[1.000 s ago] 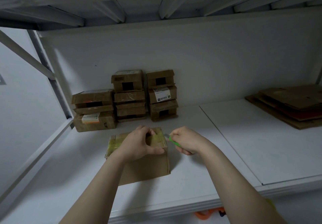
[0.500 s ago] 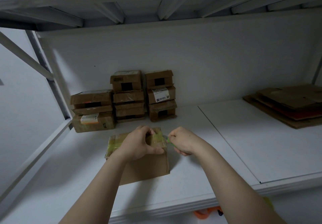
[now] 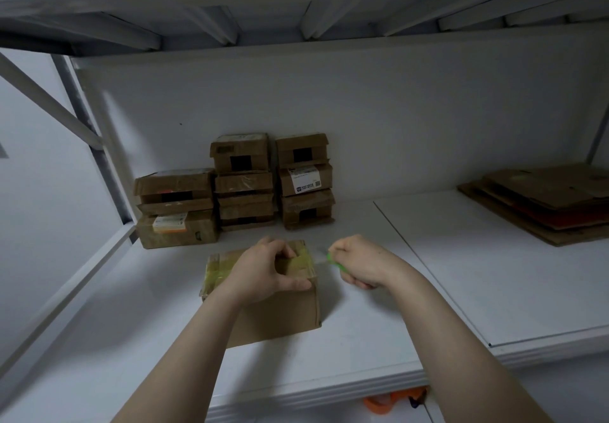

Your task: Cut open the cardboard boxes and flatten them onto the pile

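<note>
Small cardboard box (image 3: 280,319) w/ yellowish tape across its top sits on the white shelf (image 3: 461,277), near-centre. L hand (image 3: 263,271) grips it from above: fingers curled over the far top edge, thumb pressed on the near edge. R hand (image 3: 359,264) is just right of the box, curled tight round a green-handled cutter (image 3: 335,265). Its tip points left at the box's top right corner; can't tell if it touches. Stacked boxes (image 3: 244,185) stand by the far wall, left of centre. Flattened cardboard pile (image 3: 543,205) lies far right. Orange item (image 3: 392,401) pokes out below the shelf's near edge.
</note>
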